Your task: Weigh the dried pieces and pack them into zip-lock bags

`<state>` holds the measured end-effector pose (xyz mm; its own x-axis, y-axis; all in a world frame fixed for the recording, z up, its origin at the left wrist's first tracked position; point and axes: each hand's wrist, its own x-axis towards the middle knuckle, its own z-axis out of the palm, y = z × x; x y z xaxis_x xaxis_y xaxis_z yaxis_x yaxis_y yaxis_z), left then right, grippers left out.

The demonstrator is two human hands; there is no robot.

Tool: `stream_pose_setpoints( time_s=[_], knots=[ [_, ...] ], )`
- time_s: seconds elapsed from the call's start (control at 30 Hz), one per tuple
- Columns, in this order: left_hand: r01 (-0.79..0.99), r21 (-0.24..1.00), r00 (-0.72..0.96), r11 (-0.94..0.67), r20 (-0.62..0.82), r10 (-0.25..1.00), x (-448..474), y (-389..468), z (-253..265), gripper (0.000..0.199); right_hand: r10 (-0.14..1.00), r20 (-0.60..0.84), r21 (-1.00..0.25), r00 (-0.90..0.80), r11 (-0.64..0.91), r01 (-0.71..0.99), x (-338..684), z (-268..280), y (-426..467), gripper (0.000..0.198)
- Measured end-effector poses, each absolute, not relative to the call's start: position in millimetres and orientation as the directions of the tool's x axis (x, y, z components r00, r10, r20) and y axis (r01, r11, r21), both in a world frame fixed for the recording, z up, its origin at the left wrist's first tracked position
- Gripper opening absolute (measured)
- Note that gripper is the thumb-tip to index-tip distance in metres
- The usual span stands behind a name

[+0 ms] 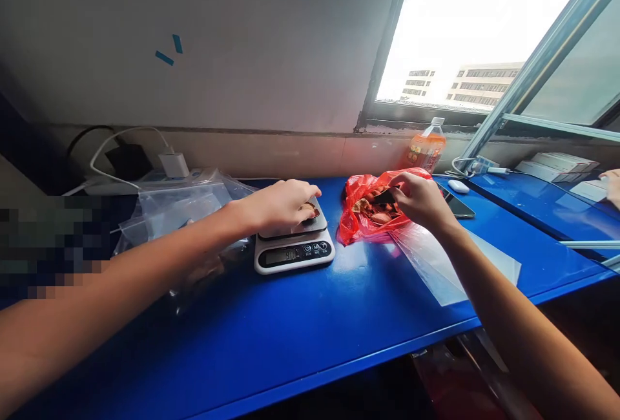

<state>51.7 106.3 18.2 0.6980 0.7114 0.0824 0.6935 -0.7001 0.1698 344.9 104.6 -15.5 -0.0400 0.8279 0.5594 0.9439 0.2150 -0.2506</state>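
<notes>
A white digital kitchen scale (295,262) stands on the blue table, its display lit with what looks like 90. My left hand (278,203) reaches over the scale's plate, fingers curled round a small brown dried piece (314,209); how firmly it is gripped is partly hidden. To the right, an opened red plastic bag (351,223) holds several reddish-brown dried pieces (381,217). Over the bag's mouth, my right hand (416,197) pinches a dark, flat thing (385,198) whose kind I cannot make out.
Clear zip bags (174,203) lie left of the scale, near a white charger (174,165). Clear plastic sheeting (450,271) lies under my right forearm. Behind are an orange drink bottle (427,145), a phone (458,203) and a white earbud case (458,186). Another person's hand (614,187) shows far right.
</notes>
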Motion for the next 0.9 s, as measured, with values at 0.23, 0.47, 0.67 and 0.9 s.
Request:
stream_pose_setpoints(
  time_s=[0.23,0.47,0.67,0.9],
  knots=[
    [0.687,0.074,0.721,-0.723,0.055,0.691,50.2,103.0,14.6,0.020,0.886,0.464,0.015,-0.006,-0.001,1.000,362.4,-10.8,125.1,0.023],
    [0.684,-0.018,0.709,-0.729,0.251,0.659,50.5,100.5,15.5,0.024,0.864,0.467,-0.146,-0.185,0.282,0.948,352.5,-8.0,107.1,0.023],
    [0.500,0.152,0.735,-0.853,0.447,0.510,87.2,89.7,46.2,0.017,0.660,0.660,-0.291,-0.360,0.666,0.687,318.0,-15.0,62.8,0.048],
    [0.534,0.360,0.624,-0.765,0.443,0.644,125.9,90.6,32.5,0.036,0.603,0.748,-0.150,-0.278,0.561,0.814,330.4,-29.0,75.9,0.014]
  ],
)
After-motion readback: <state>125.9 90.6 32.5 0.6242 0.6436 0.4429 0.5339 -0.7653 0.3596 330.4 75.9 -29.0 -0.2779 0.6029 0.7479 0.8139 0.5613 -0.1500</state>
